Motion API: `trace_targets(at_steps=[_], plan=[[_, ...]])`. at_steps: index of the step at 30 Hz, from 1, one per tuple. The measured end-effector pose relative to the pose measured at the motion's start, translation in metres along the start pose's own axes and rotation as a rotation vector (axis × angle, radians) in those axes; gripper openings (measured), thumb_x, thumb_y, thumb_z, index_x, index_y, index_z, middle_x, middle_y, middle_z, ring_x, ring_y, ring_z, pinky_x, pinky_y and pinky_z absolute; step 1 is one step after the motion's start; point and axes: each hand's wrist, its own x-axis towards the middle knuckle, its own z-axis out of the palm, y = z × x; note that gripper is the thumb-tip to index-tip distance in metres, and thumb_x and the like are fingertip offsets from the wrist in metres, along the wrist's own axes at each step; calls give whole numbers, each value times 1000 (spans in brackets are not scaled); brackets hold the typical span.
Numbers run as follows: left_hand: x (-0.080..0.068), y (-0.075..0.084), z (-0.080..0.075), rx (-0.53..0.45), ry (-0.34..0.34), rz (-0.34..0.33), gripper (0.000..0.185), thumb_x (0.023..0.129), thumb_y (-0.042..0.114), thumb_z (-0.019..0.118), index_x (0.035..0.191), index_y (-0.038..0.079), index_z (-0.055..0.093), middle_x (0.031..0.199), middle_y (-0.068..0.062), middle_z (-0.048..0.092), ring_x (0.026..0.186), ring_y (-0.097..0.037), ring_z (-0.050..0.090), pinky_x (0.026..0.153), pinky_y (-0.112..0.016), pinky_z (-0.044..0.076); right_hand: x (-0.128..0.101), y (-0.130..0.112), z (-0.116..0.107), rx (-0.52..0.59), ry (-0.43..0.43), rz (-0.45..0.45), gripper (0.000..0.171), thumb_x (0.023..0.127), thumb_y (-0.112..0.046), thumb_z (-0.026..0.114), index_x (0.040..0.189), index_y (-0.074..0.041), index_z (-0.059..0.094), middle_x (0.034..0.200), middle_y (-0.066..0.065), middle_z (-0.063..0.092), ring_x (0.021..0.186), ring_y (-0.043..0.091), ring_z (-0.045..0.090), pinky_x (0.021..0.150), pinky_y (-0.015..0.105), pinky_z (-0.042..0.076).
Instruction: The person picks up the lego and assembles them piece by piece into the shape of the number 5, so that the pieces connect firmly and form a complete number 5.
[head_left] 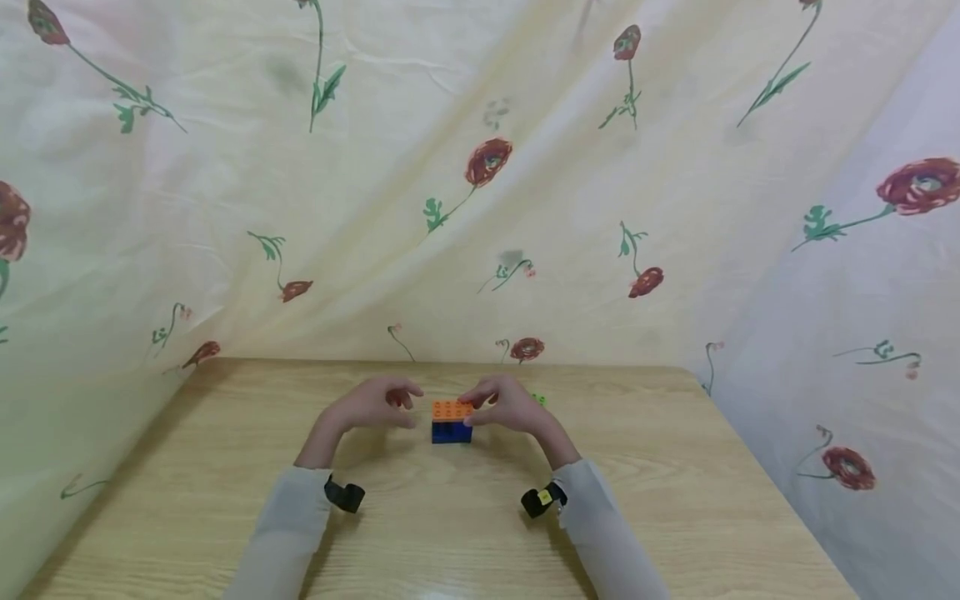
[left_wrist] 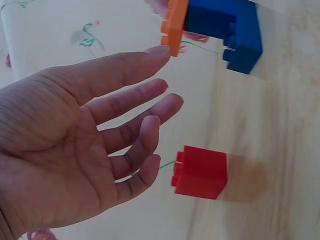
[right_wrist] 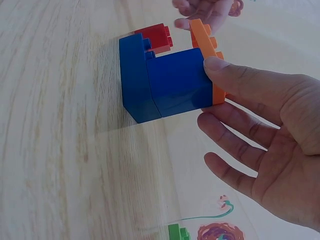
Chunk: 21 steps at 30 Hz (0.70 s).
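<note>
1. The blue block stack (head_left: 451, 432) with an orange plate (head_left: 452, 409) on top stood on the wooden table (head_left: 225, 433), mid-scene.
2. The right hand (head_left: 510, 406) touched the stack's right side, fingers loosely spread, not clamping.
3. The left hand (head_left: 372, 404) hovered left, fingers apart, empty.
4. A red brick (left_wrist: 200, 172) lay near the left fingers.

Soft, even daylight fills all three views, bright and without glare, and the floral cloth (head_left: 480, 192) glows slightly as if lit from behind. Shadows are faint: a pale one beside the red block (left_wrist: 199, 172) on the table (head_left: 675, 517), a darker one beside the blue blocks (right_wrist: 160, 85). The head view bends at its edges, and both wrist views are slightly soft close up.
</note>
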Motion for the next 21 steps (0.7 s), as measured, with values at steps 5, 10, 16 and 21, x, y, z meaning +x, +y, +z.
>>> trace_targets(at_steps=[5, 10, 16, 21], plan=[[-1, 1, -9, -19, 104, 43, 36, 92, 13, 76, 126, 4, 68, 108, -16, 70, 92, -19, 59, 79, -30, 50, 2, 0, -3, 10, -2, -6, 30, 87, -19, 82, 116, -11, 78, 105, 4, 74, 98, 20, 67, 91, 41, 50], [-4, -1, -18, -130, 245, 68, 31, 96, 14, 71, 125, 6, 68, 107, -12, 70, 95, -22, 62, 82, -33, 52, 5, 1, -4, 28, 4, -21, 30, 87, -18, 82, 116, -10, 78, 105, 4, 74, 98, 21, 68, 89, 35, 51], [-7, -19, -27, -207, 304, 28, 34, 99, 15, 68, 131, 4, 65, 122, -17, 69, 106, -28, 61, 88, -36, 52, 4, 3, -1, 40, -9, 3, 32, 86, -19, 82, 117, -14, 77, 106, 1, 73, 98, 16, 67, 88, 34, 50], [-9, -36, -36, -248, 279, -12, 40, 100, 13, 64, 137, 0, 59, 134, -22, 62, 116, -33, 58, 98, -48, 50, 3, 4, 0, 35, -11, 5, 32, 86, -18, 82, 118, -13, 77, 106, 2, 73, 98, 16, 67, 88, 34, 50]])
